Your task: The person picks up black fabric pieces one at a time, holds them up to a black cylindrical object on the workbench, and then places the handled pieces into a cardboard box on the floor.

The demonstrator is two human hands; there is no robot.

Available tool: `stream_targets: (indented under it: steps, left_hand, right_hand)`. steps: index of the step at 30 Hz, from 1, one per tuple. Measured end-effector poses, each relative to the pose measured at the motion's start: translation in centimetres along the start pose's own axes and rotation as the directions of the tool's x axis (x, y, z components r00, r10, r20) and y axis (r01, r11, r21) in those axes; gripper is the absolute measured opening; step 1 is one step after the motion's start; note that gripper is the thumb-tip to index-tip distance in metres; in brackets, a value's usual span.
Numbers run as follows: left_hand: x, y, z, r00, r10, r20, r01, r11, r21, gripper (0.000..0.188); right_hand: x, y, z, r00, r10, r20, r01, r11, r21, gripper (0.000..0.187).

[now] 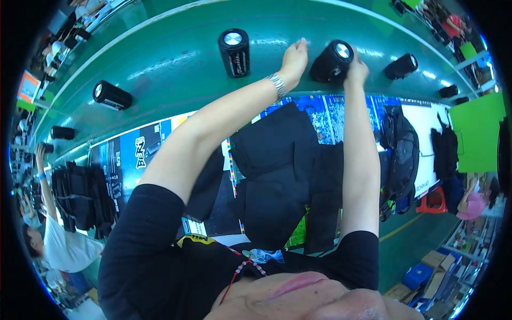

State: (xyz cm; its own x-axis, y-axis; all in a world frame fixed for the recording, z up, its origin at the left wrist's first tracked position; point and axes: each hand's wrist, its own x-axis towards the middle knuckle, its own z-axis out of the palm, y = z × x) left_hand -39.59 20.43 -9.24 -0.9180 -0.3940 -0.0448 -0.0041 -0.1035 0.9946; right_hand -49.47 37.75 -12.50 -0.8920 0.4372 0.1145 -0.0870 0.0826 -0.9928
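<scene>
On the green conveyor belt, a black cylindrical speaker (326, 68) with a shiny silver round end leans to one side. My right hand (358, 70) grips its right side, with the fingers partly hidden behind it. Left of that speaker and apart from it is my left hand (294, 65), a metal watch on its wrist. Its fingers are drawn together, and what they hold, if anything, is hidden. Another black speaker (234, 56) stands upright farther left. Black fabric pieces (277, 144) lie on the worktable below my arms.
More speakers lie along the belt, including one at left (112, 96) and one at right (401, 66). A black mesh bag (402, 152) is on the table's right. Black bags (82, 194) sit at left, near a co-worker (69, 245). A red stool (432, 201) stands right.
</scene>
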Motion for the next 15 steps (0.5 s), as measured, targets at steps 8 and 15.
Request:
stream_targets:
  steps: [8, 15]
  left_hand:
    - [-12.2, 10.0, -13.4, 0.942, 0.129, 0.309, -0.131, 0.991, -0.014, 0.049]
    - [-19.5, 12.3, -14.8, 0.909, 0.22, 0.355, -0.236, 0.972, 0.002, 0.039]
  right_hand:
    - [-9.7, -15.2, -9.6, 0.89, 0.014, 0.455, -0.377, 0.584, 0.719, 0.03]
    - [-29.4, -19.3, -2.7, 0.63, 0.061, 0.774, -0.606, 0.662, 0.441, 0.053]
